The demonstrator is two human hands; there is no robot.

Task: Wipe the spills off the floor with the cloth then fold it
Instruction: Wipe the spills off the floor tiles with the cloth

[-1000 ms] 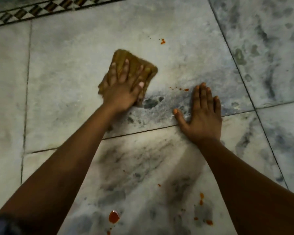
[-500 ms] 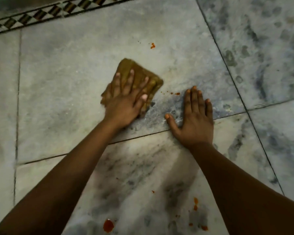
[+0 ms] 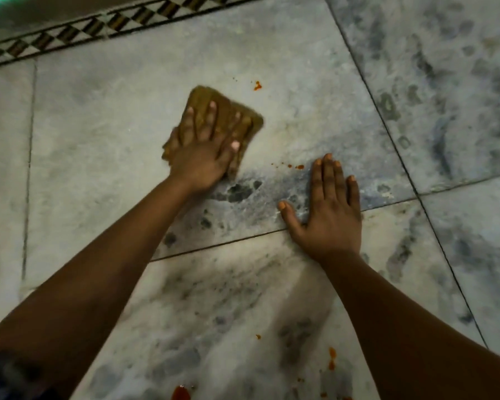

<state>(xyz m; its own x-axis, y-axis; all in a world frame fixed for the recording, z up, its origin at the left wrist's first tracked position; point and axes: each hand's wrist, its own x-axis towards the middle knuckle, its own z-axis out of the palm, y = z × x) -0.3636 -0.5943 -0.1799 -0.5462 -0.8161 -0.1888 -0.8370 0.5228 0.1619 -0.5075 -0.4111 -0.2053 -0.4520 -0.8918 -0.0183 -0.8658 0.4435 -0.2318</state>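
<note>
Left hand [image 3: 202, 157] pressing cloth [image 3: 243, 119] flat-fingered, probably mid-wipe; right hand [image 3: 329, 215] bracing, spread on floor [image 3: 98, 140]. Red drops [image 3: 299, 166] needing next pass.

The floor [image 3: 286, 119] was polished grey-white marble slabs with dark veining and a soft sheen, thin dark joints between them. The cloth [image 3: 243, 116] was thick mustard-brown fabric, matt and ribbed. Red spills [image 3: 181, 392] near the floor's lower edge looked wet and glossy

I've got my left hand [image 3: 198, 161] flat on the brown cloth [image 3: 237, 116], right hand [image 3: 329, 215] flat on the marble floor [image 3: 98, 140], red spills [image 3: 257, 85] nearby.
</note>
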